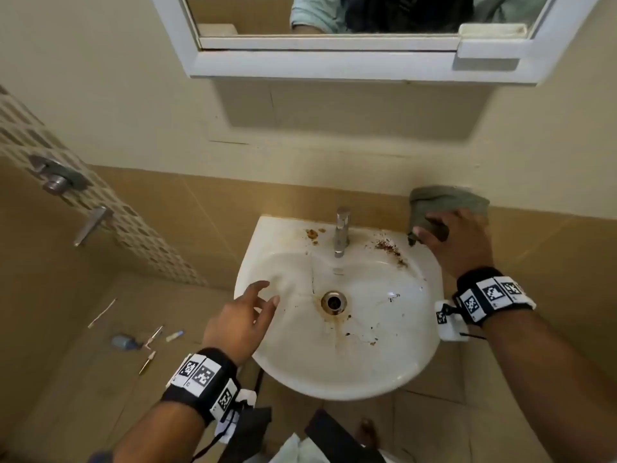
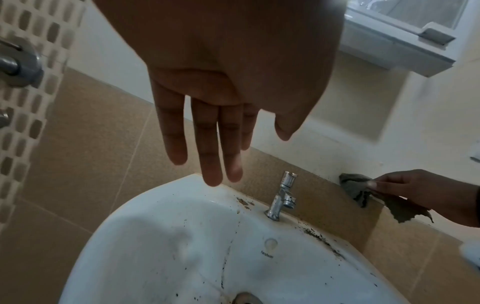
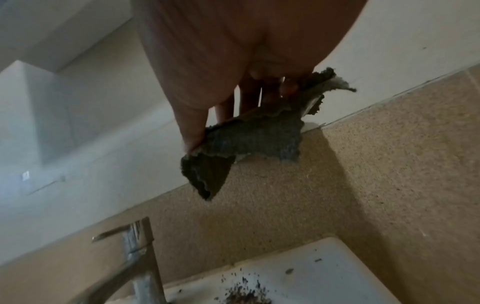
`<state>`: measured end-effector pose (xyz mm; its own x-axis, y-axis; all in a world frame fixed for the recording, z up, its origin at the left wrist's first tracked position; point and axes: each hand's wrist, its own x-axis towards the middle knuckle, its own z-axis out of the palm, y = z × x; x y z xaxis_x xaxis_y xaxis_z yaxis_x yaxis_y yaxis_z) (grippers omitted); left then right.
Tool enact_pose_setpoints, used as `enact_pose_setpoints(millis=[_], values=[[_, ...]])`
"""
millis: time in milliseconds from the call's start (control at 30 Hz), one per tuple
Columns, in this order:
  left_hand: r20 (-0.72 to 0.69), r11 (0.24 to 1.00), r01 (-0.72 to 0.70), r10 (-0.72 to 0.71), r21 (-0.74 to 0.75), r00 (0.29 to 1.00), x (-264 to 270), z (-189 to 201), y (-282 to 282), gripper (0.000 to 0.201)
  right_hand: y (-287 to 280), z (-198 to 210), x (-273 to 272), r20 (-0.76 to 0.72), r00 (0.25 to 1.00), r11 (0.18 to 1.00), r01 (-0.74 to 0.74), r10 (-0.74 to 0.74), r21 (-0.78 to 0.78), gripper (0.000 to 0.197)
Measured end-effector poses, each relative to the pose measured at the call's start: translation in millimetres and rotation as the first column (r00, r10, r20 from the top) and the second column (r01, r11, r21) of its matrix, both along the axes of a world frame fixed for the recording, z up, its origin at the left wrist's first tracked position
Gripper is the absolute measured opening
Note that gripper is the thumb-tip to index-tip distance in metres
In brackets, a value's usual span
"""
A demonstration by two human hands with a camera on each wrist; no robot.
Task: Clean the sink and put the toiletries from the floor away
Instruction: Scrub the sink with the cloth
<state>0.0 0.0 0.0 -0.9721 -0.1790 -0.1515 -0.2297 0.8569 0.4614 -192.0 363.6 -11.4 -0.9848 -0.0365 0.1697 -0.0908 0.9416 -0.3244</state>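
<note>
A white wall sink (image 1: 337,369) is stained with brown specks around its chrome tap (image 1: 342,230) and drain (image 1: 334,301). My right hand (image 1: 457,235) pinches a grey-green cloth (image 1: 447,202) above the sink's back right corner, at the tile ledge; the cloth (image 3: 249,139) hangs from thumb and fingers over the crumbs (image 3: 241,292). My left hand (image 1: 240,320) hovers over the sink's left rim with fingers (image 2: 210,148) straight and spread, holding nothing. Toiletries lie on the floor at the left: a small blue-grey bottle (image 1: 123,342), a toothbrush (image 1: 101,313) and several thin items (image 1: 153,339).
A white mirror cabinet (image 1: 360,61) hangs above the sink. A mosaic tile strip with chrome shower fittings (image 1: 56,178) runs down the left wall. Dark and white items (image 1: 320,439) lie on the floor below the sink.
</note>
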Motion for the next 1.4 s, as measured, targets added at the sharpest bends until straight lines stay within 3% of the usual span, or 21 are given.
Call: enact_pose_setpoints(millis=[200, 333, 400, 533, 633, 700, 833, 900, 933, 1033, 1133, 1167, 1233, 1300, 1333, 1400], values=[[-0.007, 0.983, 0.013, -0.012, 0.183, 1.000, -39, -13, -15, 0.054, 1, 6, -6, 0.029, 0.995, 0.979, 0.095, -0.091, -0.180, 0.024], [-0.015, 0.958, 0.134, -0.135, 0.255, 0.991, -77, -17, -28, 0.058, -7, 29, -1, -0.003, 0.990, 0.954, 0.135, -0.141, -0.269, 0.022], [-0.032, 0.937, 0.195, -0.194, 0.291, 0.980, -93, -16, -35, 0.059, -17, 52, 9, -0.041, 0.981, 0.919, 0.165, -0.192, -0.359, 0.022], [-0.076, 0.866, 0.297, -0.291, 0.402, 0.954, -118, -8, -44, 0.041, -48, 100, 34, -0.076, 0.966, 0.807, 0.162, -0.248, -0.568, 0.023], [-0.143, 0.797, 0.353, -0.327, 0.489, 0.934, -132, -1, -44, 0.035, -82, 128, 54, -0.092, 0.976, 0.719, 0.082, -0.199, -0.690, 0.020], [-0.197, 0.752, 0.406, -0.356, 0.520, 0.913, -134, 7, -39, 0.037, -104, 139, 68, -0.069, 0.990, 0.713, 0.042, -0.126, -0.700, 0.016], [-0.288, 0.618, 0.536, -0.460, 0.576, 0.840, -129, 29, -26, 0.059, -140, 150, 89, 0.132, 0.985, 0.712, 0.011, 0.115, -0.702, 0.018], [-0.250, 0.561, 0.597, -0.575, 0.573, 0.779, -128, 37, -20, 0.076, -156, 152, 96, 0.195, 0.956, 0.626, 0.017, 0.217, -0.780, 0.020], [-0.187, 0.521, 0.591, -0.632, 0.616, 0.752, -125, 41, -19, 0.075, -164, 154, 100, 0.201, 0.948, 0.577, 0.023, 0.246, -0.816, 0.019], [0.035, 0.389, 0.357, -0.716, 0.849, 0.697, -114, 51, -17, 0.048, -176, 146, 100, 0.225, 0.949, 0.410, 0.119, 0.220, -0.904, 0.014], [0.082, 0.367, 0.245, -0.684, 0.897, 0.725, -102, 54, -21, 0.040, -168, 115, 92, 0.357, 0.930, 0.193, 0.337, 0.083, -0.922, 0.014], [0.082, 0.361, 0.213, -0.651, 0.908, 0.754, -99, 53, -22, 0.040, -165, 100, 91, 0.415, 0.910, 0.205, 0.401, 0.029, -0.893, 0.016], [0.089, 0.332, 0.141, -0.590, 0.933, 0.802, -99, 48, -24, 0.042, -160, 75, 96, 0.475, 0.877, 0.396, 0.463, -0.075, -0.793, 0.022], [0.126, 0.318, 0.062, -0.537, 0.946, 0.834, -98, 44, -27, 0.044, -162, 58, 106, 0.395, 0.903, 0.556, 0.419, -0.169, -0.718, 0.023], [0.161, 0.319, 0.009, -0.502, 0.948, 0.850, -97, 43, -29, 0.043, -163, 54, 112, 0.339, 0.927, 0.574, 0.366, -0.158, -0.733, 0.022], [0.233, 0.309, -0.093, -0.456, 0.947, 0.859, -94, 42, -31, 0.041, -169, 52, 124, 0.264, 0.964, 0.602, 0.202, 0.015, -0.773, 0.032]])
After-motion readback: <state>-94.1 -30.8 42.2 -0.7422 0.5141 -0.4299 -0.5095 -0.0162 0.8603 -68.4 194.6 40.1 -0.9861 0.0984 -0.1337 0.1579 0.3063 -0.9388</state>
